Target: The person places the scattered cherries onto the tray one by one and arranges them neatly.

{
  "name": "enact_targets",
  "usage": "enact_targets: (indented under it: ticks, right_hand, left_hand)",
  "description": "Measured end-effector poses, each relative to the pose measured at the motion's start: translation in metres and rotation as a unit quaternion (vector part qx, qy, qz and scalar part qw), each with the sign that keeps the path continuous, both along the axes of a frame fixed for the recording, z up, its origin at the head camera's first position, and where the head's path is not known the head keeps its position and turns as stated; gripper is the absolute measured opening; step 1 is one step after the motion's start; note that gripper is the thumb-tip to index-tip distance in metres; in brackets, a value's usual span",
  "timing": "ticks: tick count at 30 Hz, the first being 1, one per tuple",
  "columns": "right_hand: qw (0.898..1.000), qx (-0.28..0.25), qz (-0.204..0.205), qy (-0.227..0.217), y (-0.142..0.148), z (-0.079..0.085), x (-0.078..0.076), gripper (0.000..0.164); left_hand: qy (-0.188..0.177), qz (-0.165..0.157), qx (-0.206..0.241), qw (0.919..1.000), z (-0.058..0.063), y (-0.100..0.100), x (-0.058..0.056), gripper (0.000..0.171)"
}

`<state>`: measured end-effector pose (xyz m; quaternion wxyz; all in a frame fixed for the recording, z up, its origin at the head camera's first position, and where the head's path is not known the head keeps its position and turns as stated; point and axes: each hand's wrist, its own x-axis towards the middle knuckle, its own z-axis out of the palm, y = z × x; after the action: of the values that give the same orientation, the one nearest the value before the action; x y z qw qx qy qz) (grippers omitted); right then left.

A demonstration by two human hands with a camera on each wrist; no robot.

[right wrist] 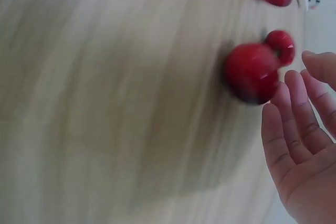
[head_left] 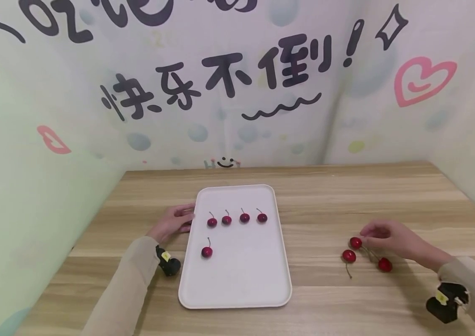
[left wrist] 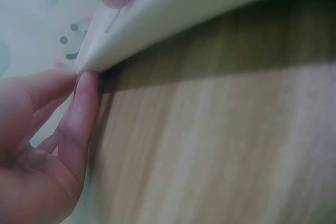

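Observation:
My left hand (head_left: pixel 174 221) pinches the left rim of a white tray (head_left: pixel 241 284); in the left wrist view, the thumb and fingers (left wrist: pixel 84 108) meet at its edge. Several dark red cherries with stems stand in a row across the tray, the leftmost cherry (head_left: pixel 212 222) above a single cherry (head_left: pixel 206 252) in a second row. To the right, my right hand (head_left: pixel 388 238) hovers over three loose cherries on the table. Its fingers (right wrist: pixel 299 124) are spread from the thumb, close beside a cherry (right wrist: pixel 252 73). Another loose cherry (head_left: pixel 348 255) lies nearer the tray.
The wooden table (head_left: pixel 321 308) carries the tray left of its middle. Behind it hangs a white printed cloth (head_left: pixel 262 140) with black characters and a pink heart. Black wrist cameras sit on both forearms, the right camera (head_left: pixel 445 303) close over the table.

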<state>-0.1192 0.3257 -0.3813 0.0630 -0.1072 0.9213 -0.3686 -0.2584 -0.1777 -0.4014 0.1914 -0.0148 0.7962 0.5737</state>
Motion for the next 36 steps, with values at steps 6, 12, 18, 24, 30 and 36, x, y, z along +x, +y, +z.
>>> enact_targets:
  ticks: [6, 12, 18, 24, 30, 36]
  right_hand:
    - [1.000, -0.001, -0.017, -0.025, 0.003, -0.006, 0.005, 0.018]
    - [0.999, 0.003, -0.026, -0.044, 0.002, -0.008, 0.007, 0.019]
    - [1.000, 0.012, 0.010, -0.025, -0.002, -0.009, 0.007, 0.015]
    - [0.999, -0.005, 0.026, -0.018, -0.004, -0.012, 0.007, 0.012]
    - [0.999, 0.002, 0.034, -0.014, -0.008, -0.013, 0.006, 0.013]
    - [0.998, -0.003, 0.054, -0.029, -0.013, -0.009, 0.002, 0.010]
  left_hand:
    - [0.007, -0.007, 0.000, 1.0000, 0.002, 0.000, 0.000, 0.045]
    - [0.011, -0.010, 0.001, 0.9999, 0.003, 0.001, -0.001, 0.046]
    - [0.009, -0.004, -0.002, 1.0000, 0.002, 0.001, -0.001, 0.045]
    - [0.012, -0.005, -0.003, 0.9999, 0.002, 0.001, -0.001, 0.045]
    - [0.011, -0.008, -0.005, 0.9999, 0.002, 0.001, -0.001, 0.045]
    - [0.012, -0.007, -0.009, 0.9999, 0.001, 0.000, 0.000, 0.045]
